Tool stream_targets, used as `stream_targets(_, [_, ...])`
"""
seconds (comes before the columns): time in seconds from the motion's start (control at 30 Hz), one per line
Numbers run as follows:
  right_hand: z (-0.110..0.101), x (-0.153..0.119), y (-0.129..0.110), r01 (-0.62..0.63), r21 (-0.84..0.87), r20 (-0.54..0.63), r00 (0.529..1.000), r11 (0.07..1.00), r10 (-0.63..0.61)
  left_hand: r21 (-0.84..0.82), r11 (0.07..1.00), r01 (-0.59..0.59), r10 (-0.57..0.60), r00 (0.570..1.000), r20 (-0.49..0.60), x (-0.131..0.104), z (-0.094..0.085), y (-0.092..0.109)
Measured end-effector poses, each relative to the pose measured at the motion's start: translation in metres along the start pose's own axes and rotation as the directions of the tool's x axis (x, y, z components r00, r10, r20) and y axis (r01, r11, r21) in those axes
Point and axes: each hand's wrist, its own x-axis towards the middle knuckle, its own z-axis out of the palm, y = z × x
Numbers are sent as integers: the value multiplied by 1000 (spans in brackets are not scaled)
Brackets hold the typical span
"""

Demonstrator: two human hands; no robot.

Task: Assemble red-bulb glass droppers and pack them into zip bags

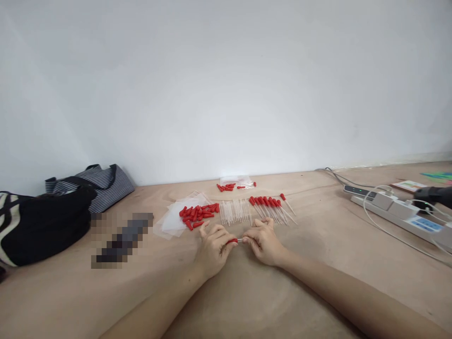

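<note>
My left hand [213,247] pinches a red rubber bulb [232,240] near the middle of the table. Facing it, my right hand [264,242] is closed on a clear dropper tube [240,240], whose end meets the bulb. How far the tube sits inside the bulb is hidden. Just beyond my left hand lies a pile of red bulbs [196,214] partly on clear plastic bags [173,219]. A row of clear tubes [235,212] lies beyond both hands. To its right are several droppers with red bulbs fitted [270,205].
More red bulbs [226,187] and a small clear bag [235,180] lie near the wall. On the left are a black bag [49,226], a striped bag [109,188] and a blurred dark object [123,240]. A power strip [399,219] with cables is at the right.
</note>
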Motion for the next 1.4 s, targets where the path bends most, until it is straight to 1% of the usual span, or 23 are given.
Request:
stream_targets(0.17, [-5, 4, 2, -1, 30, 44, 999, 1000, -1, -8, 999, 34, -34, 999, 38, 2, -1, -4])
stream_targets(0.27, [-11, 4, 9, 1, 12, 47, 999, 1000, -1, 13, 996, 87, -88, 996, 34, 3, -4, -10])
stream_targets(0.37, [-18, 2, 15, 47, -72, 38, 998, 996, -44, 26, 989, 142, -143, 989, 37, 4, -6, -13])
stream_targets(0.47, [-22, 1, 18, 114, -180, 35, 993, 977, -109, 25, 987, 156, -158, 985, 66, 3, -6, -14])
stream_targets(0.57, [-22, 1, 22, 123, -245, 28, 992, 962, -119, 46, 983, 177, -181, 980, 86, 2, -4, -19])
stream_targets(0.63, [-20, 2, 26, 63, -276, -7, 998, 959, -68, 82, 972, 222, -227, 972, 58, 2, -4, -27])
stream_targets(0.7, [-15, 4, 33, -87, -306, -112, 992, 948, 55, 143, 945, 294, -297, 955, 0, 3, -5, -37])
stream_targets(0.77, [-10, 8, 40, -258, -316, -238, 953, 913, 187, 224, 904, 365, -363, 930, -54, 4, -6, -45])
stream_targets(0.83, [-4, 14, 45, -362, -326, -307, 914, 873, 264, 296, 861, 414, -406, 909, -91, 5, -7, -52])
stream_targets(0.97, [7, 28, 48, -437, -372, -349, 883, 819, 313, 372, 810, 453, -441, 889, -124, 5, -7, -61])
stream_targets(1.03, [11, 33, 47, -463, -397, -352, 874, 793, 334, 392, 792, 469, -457, 880, -129, 5, -7, -65])
stream_targets(1.2, [14, 35, 48, -484, -446, -282, 874, 753, 395, 416, 767, 489, -485, 866, -124, 4, -9, -71])
stream_targets(1.3, [12, 35, 48, -495, -447, -278, 869, 745, 410, 414, 771, 484, -480, 869, -122, 4, -9, -72])
stream_targets(1.4, [10, 38, 43, -497, -424, -281, 867, 757, 412, 416, 786, 458, -449, 885, -125, 5, -9, -72])
